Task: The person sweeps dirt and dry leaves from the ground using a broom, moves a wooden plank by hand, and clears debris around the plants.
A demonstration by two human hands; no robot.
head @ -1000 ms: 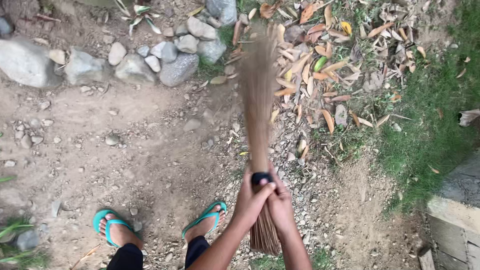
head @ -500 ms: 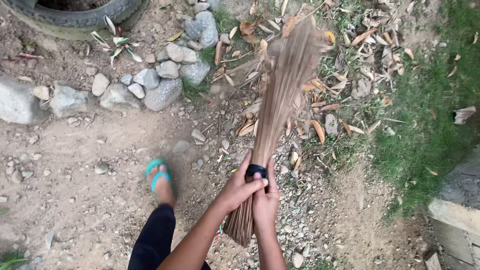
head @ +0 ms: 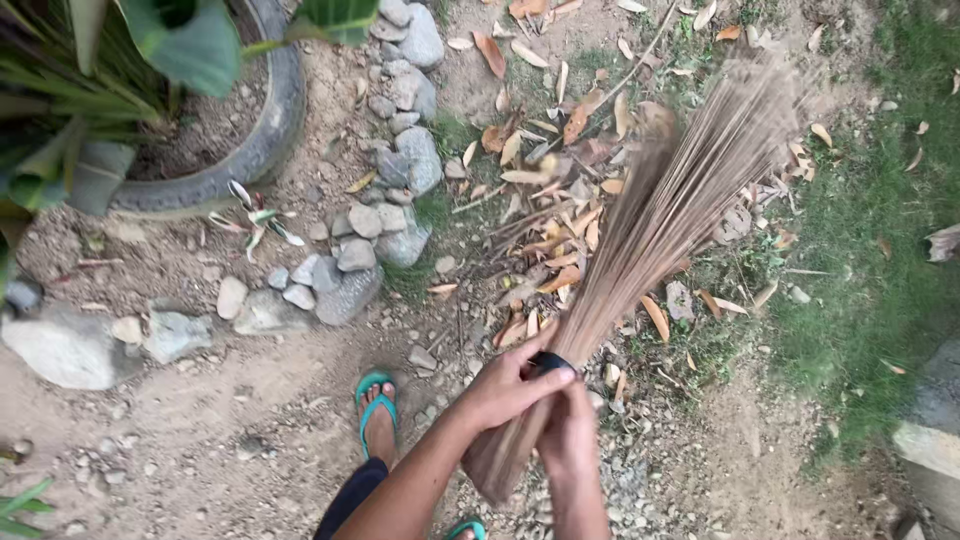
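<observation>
Broom (head: 640, 240): stick bundle, likely light, springy at the tips, stiff near the black band (head: 548, 361). Your left hand (head: 508, 385) and right hand (head: 570, 435) wrap it there; grip there.

A brown stick broom (head: 660, 230) is bound by a black band (head: 548, 360). Teal straps are seen on the sandal (head: 376, 408), above a black trouser leg (head: 350, 495). The dry leaves (head: 560, 240) are coloured orange, tan and yellow. The stones (head: 350, 260) are grey, the tyre (head: 255, 140) dark grey, the grass (head: 880, 200) green, and the dirt ground (head: 200, 440) pale brown.
</observation>
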